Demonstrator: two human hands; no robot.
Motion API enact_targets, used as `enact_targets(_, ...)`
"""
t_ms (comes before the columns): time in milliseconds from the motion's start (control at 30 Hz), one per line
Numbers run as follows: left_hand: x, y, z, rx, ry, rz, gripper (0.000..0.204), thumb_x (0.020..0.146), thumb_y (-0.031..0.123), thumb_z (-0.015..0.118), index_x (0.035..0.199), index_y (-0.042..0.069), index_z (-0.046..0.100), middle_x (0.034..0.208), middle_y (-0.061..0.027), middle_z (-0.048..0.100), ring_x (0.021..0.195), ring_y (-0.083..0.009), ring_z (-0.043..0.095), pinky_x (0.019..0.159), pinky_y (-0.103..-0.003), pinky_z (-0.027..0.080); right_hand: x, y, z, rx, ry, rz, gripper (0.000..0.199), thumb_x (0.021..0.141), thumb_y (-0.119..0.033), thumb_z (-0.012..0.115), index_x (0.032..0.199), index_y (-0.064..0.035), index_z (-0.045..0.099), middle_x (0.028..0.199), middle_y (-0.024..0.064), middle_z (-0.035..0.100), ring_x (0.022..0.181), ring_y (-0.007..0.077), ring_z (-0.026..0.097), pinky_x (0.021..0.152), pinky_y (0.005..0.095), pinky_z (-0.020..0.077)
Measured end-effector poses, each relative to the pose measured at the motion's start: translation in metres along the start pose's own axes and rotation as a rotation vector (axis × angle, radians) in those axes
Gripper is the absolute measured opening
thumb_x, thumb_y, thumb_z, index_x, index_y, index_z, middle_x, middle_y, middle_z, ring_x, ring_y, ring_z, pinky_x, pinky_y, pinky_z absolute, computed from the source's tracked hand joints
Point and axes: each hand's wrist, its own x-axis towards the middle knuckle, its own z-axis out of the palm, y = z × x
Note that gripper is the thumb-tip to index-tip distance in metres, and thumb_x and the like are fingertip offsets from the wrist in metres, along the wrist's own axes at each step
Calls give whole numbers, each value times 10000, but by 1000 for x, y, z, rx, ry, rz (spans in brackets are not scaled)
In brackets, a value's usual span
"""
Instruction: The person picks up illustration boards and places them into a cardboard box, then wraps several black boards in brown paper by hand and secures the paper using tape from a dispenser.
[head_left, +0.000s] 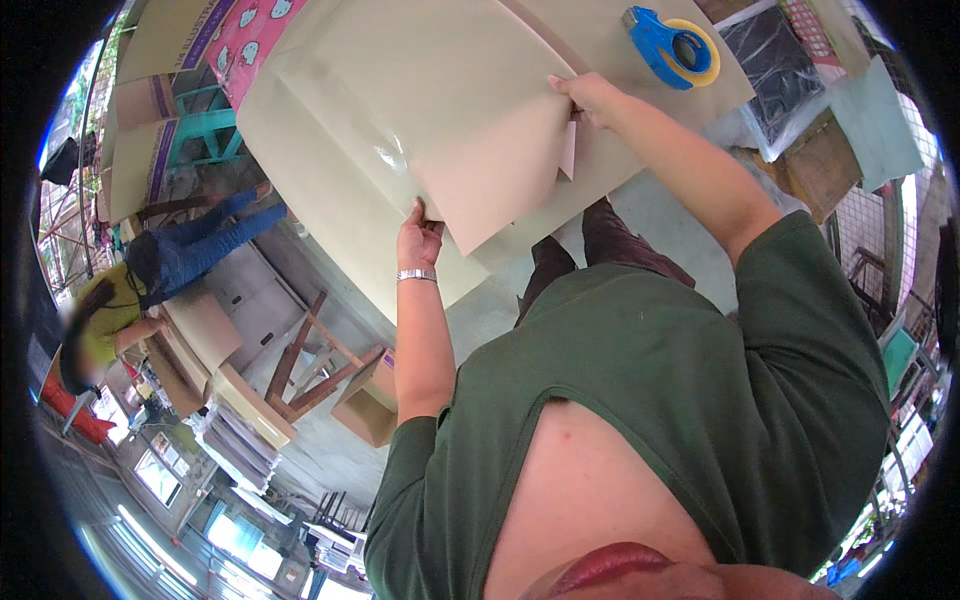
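Head view: left hand (418, 240) and right hand (592, 96), fingers closed, pinch a tan cardboard flap (495, 185) folded over a flat carton (360, 110) on the worktop. Folding seems underway; a blue tape dispenser (670, 45) lies near.

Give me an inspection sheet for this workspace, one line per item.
Surface: large glossy beige sheet covers it.
Job's things: tan cardboard flap, folded over the sheet, held at two edges.
Clutter: blue tape dispenser on the sheet's far right.
Grippers: left hand grips the flap's lower corner; right hand pinches its upper edge.
Cables: nothing seen.
Surroundings: another person bending at left; flat cardboard boxes, wooden frame on the floor.
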Motion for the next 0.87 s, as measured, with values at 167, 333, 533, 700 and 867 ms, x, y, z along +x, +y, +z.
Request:
enact_targets(167, 5, -6, 11, 4, -48, 1, 300, 949, 171, 481, 1194, -1, 508, 1205, -114, 557, 1100, -239, 540, 964, -397, 450, 0, 4, -3, 40, -8, -31, 401, 879, -271, 625, 1098, 57, 557, 1038, 139, 616, 885, 268, 604, 790, 411, 497)
enact_targets(333, 7, -39, 0, -19, -220, 55, 337, 940, 166, 473, 1216, -27, 479, 1174, -120, 574, 1085, -250, 553, 906, -389, 490, -20, 55, 11, 24, 30, -215, 369, 902, -270, 589, 1055, 66, 589, 986, 158, 636, 815, 268, 624, 717, 392, 520)
enact_targets(533, -81, -140, 6, 290, -287, -41, 216, 896, 139, 523, 1066, 14, 569, 1011, -96, 607, 889, -211, 610, 786, -379, 530, -109, 133, 10, -143, -290, 64, 330, 919, -270, 554, 959, 51, 619, 837, 129, 663, 700, 209, 650, 608, 346, 529)
enact_targets(700, -37, -38, -46, 895, 308, 621, 188, 880, 151, 537, 803, 3, 622, 786, -147, 619, 661, -195, 576, 630, -344, 466, -108, 23, 7, -1040, -361, -420, 308, 918, -268, 516, 922, 22, 618, 863, 139, 675, 745, 252, 667, 653, 365, 533)
enact_targets(867, 22, 15, 47, 1937, 72, 1292, 644, 905, 429, 505, 1443, 181, 255, 1490, -164, 232, 1388, -277, 204, 1081, -556, 183, 1, -34, 50, -1549, -166, -1265, 599, 902, -303, 539, 1424, -154, 285, 1458, 78, 321, 1358, 228, 276, 1129, 399, 174)
